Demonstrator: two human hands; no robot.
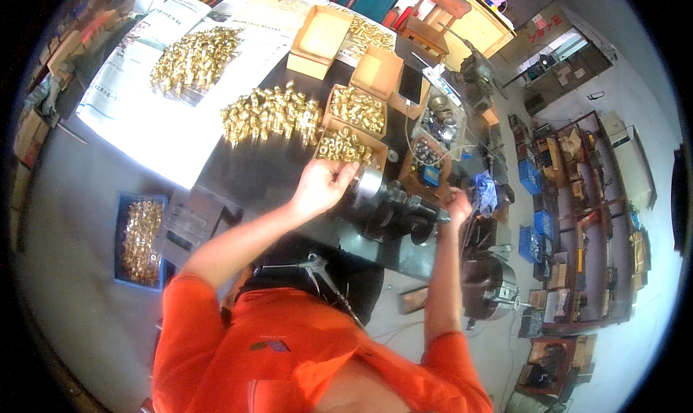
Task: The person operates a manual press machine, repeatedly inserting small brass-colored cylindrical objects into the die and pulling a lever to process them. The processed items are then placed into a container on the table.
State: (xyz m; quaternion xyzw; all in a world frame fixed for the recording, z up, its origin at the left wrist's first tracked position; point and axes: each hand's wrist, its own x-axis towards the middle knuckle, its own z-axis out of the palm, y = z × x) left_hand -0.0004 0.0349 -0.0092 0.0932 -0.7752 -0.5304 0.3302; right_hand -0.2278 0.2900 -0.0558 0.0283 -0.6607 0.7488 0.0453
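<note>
My left hand [323, 187] is closed in a pinch just left of a silver cylindrical chuck [369, 183] on a small dark bench machine [397, 209]. What its fingers hold, if anything, is hidden. Against that hand's far side stands an open cardboard box [377, 155] of brass fittings [345, 146]. My right hand [458, 206] is closed at the right end of the machine, next to its tailpiece. Whatever sits inside those fingers is too small to make out. Beyond the left hand a loose pile of brass fittings [273, 115] lies on the dark bench top.
Another box of brass parts [359, 111] and a brass heap on newspaper [195, 61] lie farther off. A blue crate [141, 240] of fittings stands low at left. Trays of metal parts [439, 120] and a blue cloth [485, 193] are at right, with shelving [585, 218] beyond.
</note>
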